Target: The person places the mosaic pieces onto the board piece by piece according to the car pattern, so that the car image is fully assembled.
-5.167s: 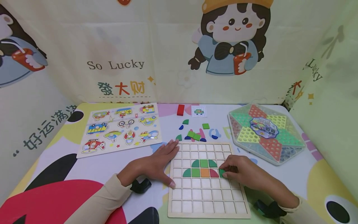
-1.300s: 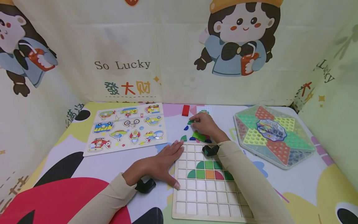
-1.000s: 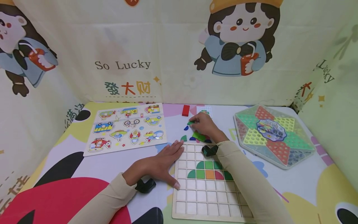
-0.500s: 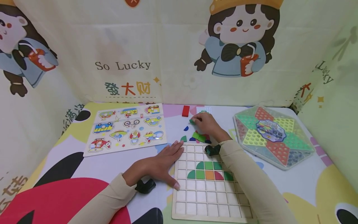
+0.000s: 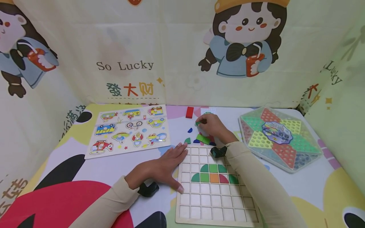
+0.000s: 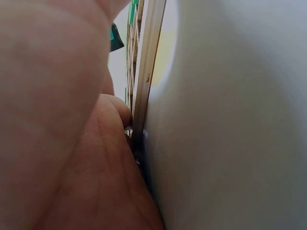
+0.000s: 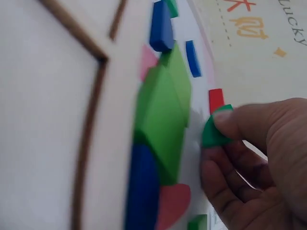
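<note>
In the head view my left hand (image 5: 162,167) lies spread at the left edge of a wooden grid board (image 5: 211,222), thumb and fingertips on its rim. Above the loose pieces, my right hand (image 5: 212,126) pinches a green quarter-circle piece (image 7: 218,132) between thumb and fingers. Two rows of pieces fill cells of the board: green quarter-circles and squares, an orange square (image 5: 214,178) and a red quarter-circle (image 5: 223,179). Beyond the board's far edge lie light green squares (image 7: 160,110), blue pieces (image 5: 189,130), a red piece (image 7: 173,203) and another green quarter-circle (image 5: 187,140).
A red block (image 5: 189,112) and a small pattern card (image 5: 208,110), partly covered by the right hand, lie at the back. The vehicle puzzle board (image 5: 142,136) is on the left. At the right stands a hexagonal Chinese checkers box (image 5: 276,133).
The right hand has left the board, where a green quarter-circle now sits at the lower row's right end. It has picked up another from the loose pieces. The left hand stays put.
</note>
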`<state>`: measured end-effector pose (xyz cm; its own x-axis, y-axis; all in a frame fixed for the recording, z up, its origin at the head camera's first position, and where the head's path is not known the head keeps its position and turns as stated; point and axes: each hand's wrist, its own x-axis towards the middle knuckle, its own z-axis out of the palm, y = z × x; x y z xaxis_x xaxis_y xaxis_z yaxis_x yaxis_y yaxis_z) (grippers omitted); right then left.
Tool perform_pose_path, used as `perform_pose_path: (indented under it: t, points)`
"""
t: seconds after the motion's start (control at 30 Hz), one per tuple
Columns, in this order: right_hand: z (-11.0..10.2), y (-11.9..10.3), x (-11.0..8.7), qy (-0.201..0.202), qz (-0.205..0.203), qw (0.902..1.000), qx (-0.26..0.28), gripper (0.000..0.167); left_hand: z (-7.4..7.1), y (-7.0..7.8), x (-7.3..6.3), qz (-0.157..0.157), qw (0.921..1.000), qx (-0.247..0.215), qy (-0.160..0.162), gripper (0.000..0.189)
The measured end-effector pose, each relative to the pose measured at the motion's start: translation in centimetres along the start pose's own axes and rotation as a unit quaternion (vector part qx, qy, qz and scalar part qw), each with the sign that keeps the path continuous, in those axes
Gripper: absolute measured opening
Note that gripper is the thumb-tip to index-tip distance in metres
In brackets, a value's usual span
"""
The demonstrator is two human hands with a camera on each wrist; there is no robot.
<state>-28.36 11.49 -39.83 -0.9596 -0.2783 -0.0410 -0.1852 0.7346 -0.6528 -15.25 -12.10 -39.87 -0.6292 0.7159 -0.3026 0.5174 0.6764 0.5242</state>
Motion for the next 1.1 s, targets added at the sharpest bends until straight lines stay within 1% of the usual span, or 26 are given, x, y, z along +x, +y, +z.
perform_pose_path:
  t: [0.1,0.33,0.5,0.63,0.73,0.83,0.93,1.1]
  points:
    - [-0.3,-0.1,-0.3,-0.004,-0.001,1.0000,0.005,0.016,0.0,0.0,0.0,-0.001,1.0000,0.001,0.000,0.122]
    - [-0.5,-0.2,-0.9,-0.013,-0.016,0.9997,-0.008,0.025,0.1,-0.2,-0.1,0.000,1.0000,0.000,0.003,0.122]
    - [-0.5,-0.7,-1.5,-0.024,-0.026,0.9994,-0.001,0.021,0.1,-0.2,-0.1,0.001,1.0000,0.000,0.002,0.123]
    - [-0.7,-1.1,-2.1,-0.033,-0.044,0.9985,-0.002,0.017,0.0,-0.2,-0.1,0.002,1.0000,-0.002,0.001,0.122]
    - [-1.0,-1.1,-2.7,-0.035,-0.058,0.9977,-0.008,0.015,0.0,-0.1,-0.1,0.004,1.0000,-0.005,0.000,0.122]
    - [-1.1,-0.9,-3.4,-0.039,-0.061,0.9974,-0.004,0.014,-0.1,-0.1,-0.1,0.004,1.0000,-0.004,-0.001,0.122]
    - [-1.0,-0.7,-4.0,-0.044,-0.066,0.9969,0.005,0.014,-0.2,-0.1,0.0,0.005,1.0000,-0.002,-0.002,0.122]
    - [-1.1,-0.6,-5.1,-0.041,-0.093,0.9944,0.027,0.012,-0.2,-0.1,-0.1,0.007,1.0000,-0.002,-0.001,0.122]
